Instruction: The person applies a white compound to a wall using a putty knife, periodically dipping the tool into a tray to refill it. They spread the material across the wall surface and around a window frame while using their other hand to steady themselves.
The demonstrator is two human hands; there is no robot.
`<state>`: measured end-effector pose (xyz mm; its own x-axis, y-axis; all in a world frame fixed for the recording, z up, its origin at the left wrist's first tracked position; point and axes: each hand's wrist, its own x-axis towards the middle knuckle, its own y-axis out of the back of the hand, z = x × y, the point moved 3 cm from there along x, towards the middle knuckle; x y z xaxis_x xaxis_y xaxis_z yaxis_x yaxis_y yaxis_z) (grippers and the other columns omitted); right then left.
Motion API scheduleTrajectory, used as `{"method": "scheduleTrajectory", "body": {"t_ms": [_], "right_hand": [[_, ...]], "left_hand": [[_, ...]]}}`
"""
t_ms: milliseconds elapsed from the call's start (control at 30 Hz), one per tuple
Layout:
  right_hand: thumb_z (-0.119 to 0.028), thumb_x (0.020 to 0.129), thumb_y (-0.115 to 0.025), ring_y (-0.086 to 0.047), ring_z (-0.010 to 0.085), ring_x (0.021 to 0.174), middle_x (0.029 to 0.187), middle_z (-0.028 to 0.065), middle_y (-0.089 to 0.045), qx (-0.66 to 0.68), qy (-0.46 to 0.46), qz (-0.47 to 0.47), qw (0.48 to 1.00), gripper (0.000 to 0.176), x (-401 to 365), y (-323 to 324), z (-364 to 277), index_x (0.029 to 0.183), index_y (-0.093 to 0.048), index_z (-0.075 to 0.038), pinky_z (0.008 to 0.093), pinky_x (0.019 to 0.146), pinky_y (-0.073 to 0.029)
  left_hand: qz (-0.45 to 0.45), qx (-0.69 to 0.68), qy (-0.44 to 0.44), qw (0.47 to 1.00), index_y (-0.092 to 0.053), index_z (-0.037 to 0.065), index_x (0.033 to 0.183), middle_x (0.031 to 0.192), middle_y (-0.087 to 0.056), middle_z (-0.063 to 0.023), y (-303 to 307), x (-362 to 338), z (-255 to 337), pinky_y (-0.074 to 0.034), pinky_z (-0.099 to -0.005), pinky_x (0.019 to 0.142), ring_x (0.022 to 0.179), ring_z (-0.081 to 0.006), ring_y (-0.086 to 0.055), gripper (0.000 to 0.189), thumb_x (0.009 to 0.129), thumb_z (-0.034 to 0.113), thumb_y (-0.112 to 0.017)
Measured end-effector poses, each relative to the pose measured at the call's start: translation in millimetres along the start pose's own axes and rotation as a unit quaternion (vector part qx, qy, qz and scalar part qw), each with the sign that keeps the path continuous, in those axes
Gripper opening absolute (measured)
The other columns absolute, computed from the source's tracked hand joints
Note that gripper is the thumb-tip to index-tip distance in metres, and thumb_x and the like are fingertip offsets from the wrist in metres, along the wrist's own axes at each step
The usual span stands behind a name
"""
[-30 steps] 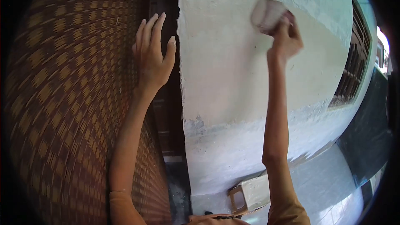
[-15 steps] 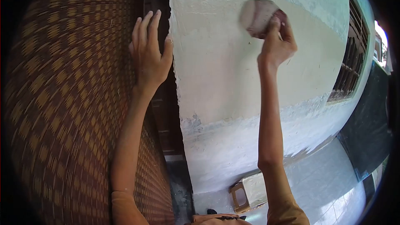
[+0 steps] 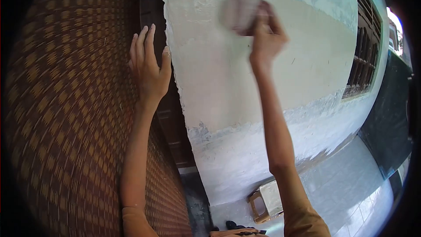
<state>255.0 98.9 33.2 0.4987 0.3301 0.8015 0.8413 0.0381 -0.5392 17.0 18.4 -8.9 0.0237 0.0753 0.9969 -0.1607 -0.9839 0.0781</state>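
Up on the pale plastered wall (image 3: 210,74), my right hand (image 3: 265,44) pinches a dusty, maroon-edged flat piece that looks like sandpaper (image 3: 239,13). Motion blurs both the hand and the piece, which lies over the upper part of a smooth cream patch. My left hand (image 3: 151,68) is at the wall's rough left edge, its fingers stretched upward and apart with nothing in them. Its thumb is against or very near that edge; exact contact is hard to tell.
A brown woven panel (image 3: 74,105) rises close on the left, with a dark door (image 3: 169,123) in the gap beside the wall. Below stands a small stool (image 3: 269,197) on the tiled floor (image 3: 320,184). A barred window (image 3: 366,44) is at right.
My right hand has swept left across the wall with the sandpaper. In view, my left hand sits slightly lower and further left, and the whole scene has shifted a little as my head moved.
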Motion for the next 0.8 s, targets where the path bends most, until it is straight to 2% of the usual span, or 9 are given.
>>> {"method": "scheduleTrajectory", "body": {"t_ms": [67, 133, 200, 333, 433, 633, 667, 733, 800], "right_hand": [[-0.013, 0.090, -0.067, -0.066, 0.0172, 0.097, 0.108, 0.0167, -0.071, -0.031, 0.010, -0.074, 0.997, 0.032, -23, -42, 11, 0.118, -0.066, 0.003, 0.0307, 0.085, -0.053], [-0.010, 0.088, -0.066, -0.068, 0.0183, 0.094, 0.099, 0.0171, -0.073, 0.012, -0.025, -0.086, 0.996, 0.028, -38, -67, 10, 0.114, -0.068, 0.003, 0.0295, 0.087, -0.051], [-0.009, 0.088, -0.064, -0.069, 0.0167, 0.090, 0.097, 0.0156, -0.073, -0.030, 0.034, -0.052, 0.998, 0.028, -15, -59, 17, 0.114, -0.069, 0.001, 0.0278, 0.085, -0.052], [-0.011, 0.087, -0.068, -0.065, 0.0142, 0.073, 0.093, 0.0135, -0.073, -0.164, 0.066, 0.062, 0.982, 0.031, 33, 11, 16, 0.114, -0.068, 0.004, 0.0285, 0.069, -0.053], [-0.006, 0.087, -0.068, -0.066, 0.0164, 0.081, 0.100, 0.0150, -0.071, -0.106, 0.068, 0.074, 0.989, 0.033, 37, 50, 7, 0.116, -0.064, 0.009, 0.0276, 0.074, -0.055], [-0.009, 0.092, -0.065, -0.065, 0.0140, 0.085, 0.099, 0.0138, -0.071, -0.083, -0.029, -0.040, 0.995, 0.031, -10, 140, 2, 0.118, -0.063, 0.007, 0.0263, 0.071, -0.054], [-0.012, 0.094, -0.064, -0.064, 0.0126, 0.081, 0.097, 0.0130, -0.071, -0.077, -0.046, -0.070, 0.993, 0.032, -19, 159, 1, 0.119, -0.063, 0.007, 0.0250, 0.067, -0.053], [-0.013, 0.094, -0.065, -0.065, 0.0126, 0.083, 0.096, 0.0130, -0.070, -0.122, -0.084, -0.098, 0.984, 0.031, -32, 205, 0, 0.118, -0.062, 0.007, 0.0253, 0.068, -0.055], [-0.012, 0.094, -0.064, -0.065, 0.0114, 0.081, 0.092, 0.0106, -0.070, -0.126, -0.142, -0.149, 0.970, 0.029, -48, 257, 9, 0.116, -0.062, 0.007, 0.0251, 0.065, -0.054]], "left_hand": [[0.003, -0.022, -0.001, 1.000, -0.038, 0.014, 0.146, 0.148, -0.038, -0.0123, -3, 4, 7, -0.030, -0.0583, 0.106, 0.140, -0.0368, -0.029, 0.057, 0.092, 0.026, -0.054], [0.006, -0.029, -0.008, 1.000, -0.039, 0.013, 0.146, 0.148, -0.038, -0.0125, -8, 10, 12, -0.030, -0.0581, 0.105, 0.140, -0.0369, -0.029, 0.058, 0.091, 0.025, -0.055], [0.004, -0.030, -0.007, 1.000, -0.039, 0.013, 0.146, 0.148, -0.038, -0.0128, -7, 12, 16, -0.031, -0.0580, 0.105, 0.140, -0.0370, -0.030, 0.058, 0.091, 0.025, -0.055], [-0.002, -0.024, -0.010, 1.000, -0.041, 0.012, 0.144, 0.147, -0.039, -0.0139, -4, 1, 25, -0.033, -0.0548, 0.104, 0.140, -0.0373, -0.031, 0.057, 0.090, 0.023, -0.056], [-0.005, -0.038, -0.029, 0.999, -0.041, 0.010, 0.143, 0.146, -0.040, -0.0138, -8, -12, 38, -0.032, -0.0550, 0.105, 0.140, -0.0371, -0.032, 0.057, 0.089, 0.023, -0.056], [-0.018, -0.111, -0.064, 0.992, -0.042, 0.006, 0.142, 0.144, -0.042, -0.0179, -20, -48, 89, -0.029, -0.0467, 0.112, 0.136, -0.0354, -0.037, 0.053, 0.096, 0.029, -0.054], [-0.034, -0.117, -0.056, 0.991, -0.042, 0.006, 0.142, 0.144, -0.042, -0.0179, -23, -60, 105, -0.029, -0.0467, 0.112, 0.136, -0.0354, -0.037, 0.053, 0.096, 0.029, -0.054], [-0.149, -0.068, 0.104, 0.981, -0.030, 0.003, 0.147, 0.150, -0.030, -0.0208, -30, -88, 139, -0.021, -0.0503, 0.117, 0.142, -0.0360, -0.025, 0.058, 0.099, 0.031, -0.047], [-0.184, -0.064, 0.129, 0.972, -0.029, 0.003, 0.148, 0.151, -0.029, -0.0202, -44, -125, 174, -0.021, -0.0503, 0.117, 0.143, -0.0363, -0.024, 0.058, 0.099, 0.029, -0.047]]}}
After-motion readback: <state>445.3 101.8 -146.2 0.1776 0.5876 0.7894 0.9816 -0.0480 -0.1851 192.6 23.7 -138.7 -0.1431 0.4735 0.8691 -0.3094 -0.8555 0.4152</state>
